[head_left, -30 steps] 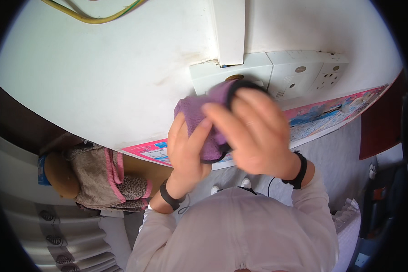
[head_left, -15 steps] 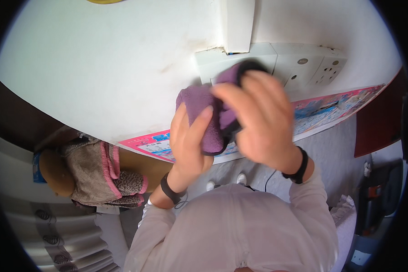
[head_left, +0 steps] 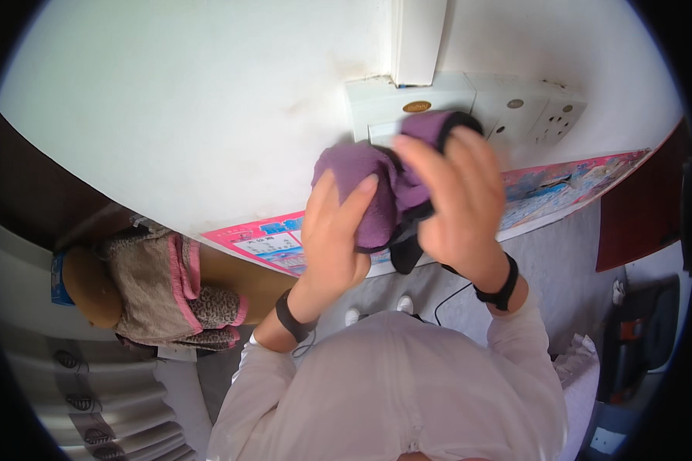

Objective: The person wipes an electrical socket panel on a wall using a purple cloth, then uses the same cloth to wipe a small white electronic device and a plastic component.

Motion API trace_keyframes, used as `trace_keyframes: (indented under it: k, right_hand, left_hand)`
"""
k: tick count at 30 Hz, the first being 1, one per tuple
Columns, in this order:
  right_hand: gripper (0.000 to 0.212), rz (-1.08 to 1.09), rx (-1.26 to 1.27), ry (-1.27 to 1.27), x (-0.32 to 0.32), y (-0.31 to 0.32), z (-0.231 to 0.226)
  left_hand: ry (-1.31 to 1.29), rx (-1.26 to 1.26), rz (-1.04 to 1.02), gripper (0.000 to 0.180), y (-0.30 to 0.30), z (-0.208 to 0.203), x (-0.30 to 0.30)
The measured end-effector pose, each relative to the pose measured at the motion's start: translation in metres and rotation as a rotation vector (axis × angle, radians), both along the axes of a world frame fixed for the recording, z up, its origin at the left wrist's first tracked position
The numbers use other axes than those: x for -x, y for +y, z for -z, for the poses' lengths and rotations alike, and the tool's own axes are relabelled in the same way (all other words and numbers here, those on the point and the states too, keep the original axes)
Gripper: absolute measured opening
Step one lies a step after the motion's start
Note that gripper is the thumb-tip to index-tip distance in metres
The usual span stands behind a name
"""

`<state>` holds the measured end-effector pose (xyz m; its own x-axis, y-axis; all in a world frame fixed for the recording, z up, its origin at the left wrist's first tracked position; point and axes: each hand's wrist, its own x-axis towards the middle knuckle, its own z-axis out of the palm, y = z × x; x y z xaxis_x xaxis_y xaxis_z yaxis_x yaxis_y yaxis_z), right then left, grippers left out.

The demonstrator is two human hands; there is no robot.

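Note:
A fuzzy purple cloth (head_left: 361, 184) with black edging is bunched between my two hands, in front of the wall. My left hand (head_left: 334, 230) grips its left part, thumb pressed on the front and fingers curled along the side. On the right, my right hand (head_left: 465, 203) holds a folded part of it near the black edge; its fingers are bent and slightly blurred. Below the cloth, between my hands, hangs a dark piece (head_left: 406, 253); I cannot tell whether it belongs to the cloth or is something wrapped in it.
Behind my hands is a white wall panel with sockets (head_left: 546, 115), under a vertical white duct (head_left: 417, 46). A colourful poster (head_left: 569, 184) runs along the wall's lower part. At left, a brown blanket with pink trim (head_left: 150, 284) lies over a brown seat. A dark cable (head_left: 446, 303) trails on the floor.
Both hands and the cloth appear slightly farther right, partly because the whole view has shifted. The cloth is bunched differently, and the dark piece beneath it shows more now.

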<state>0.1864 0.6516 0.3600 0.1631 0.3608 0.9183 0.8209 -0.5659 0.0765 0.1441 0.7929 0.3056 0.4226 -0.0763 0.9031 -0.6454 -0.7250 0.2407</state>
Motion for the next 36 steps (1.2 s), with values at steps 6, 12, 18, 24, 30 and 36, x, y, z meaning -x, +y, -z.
trace_keyframes:
  k: [6, 12, 18, 24, 30, 36]
  right_hand:
    - [0.035, -0.019, -0.032, -0.137, -0.02, 0.01, 0.054]
    - [0.035, -0.014, -0.062, -0.085, -0.01, 0.018, 0.047]
    - [0.036, 0.003, -0.079, -0.052, -0.006, 0.017, 0.055]
    - [0.037, -0.049, -0.064, -0.023, -0.009, 0.015, 0.055]
    - [0.041, -0.069, -0.106, -0.008, -0.006, 0.02, 0.044]
    - [0.041, -0.068, -0.117, 0.034, -0.003, 0.02, 0.035]
  left_hand:
    - [-0.039, 0.043, 0.029, 0.05, -0.003, 0.019, -0.006]
    - [-0.123, 0.124, 0.069, 0.052, -0.006, 0.026, -0.015]
    - [-0.104, 0.029, 0.036, 0.051, -0.007, 0.033, -0.015]
    - [-0.129, 0.088, 0.009, 0.051, -0.011, 0.033, -0.019]
    - [-0.125, 0.076, 0.033, 0.05, -0.012, 0.026, -0.02]
    - [-0.148, 0.134, 0.019, 0.05, -0.014, 0.02, -0.018]
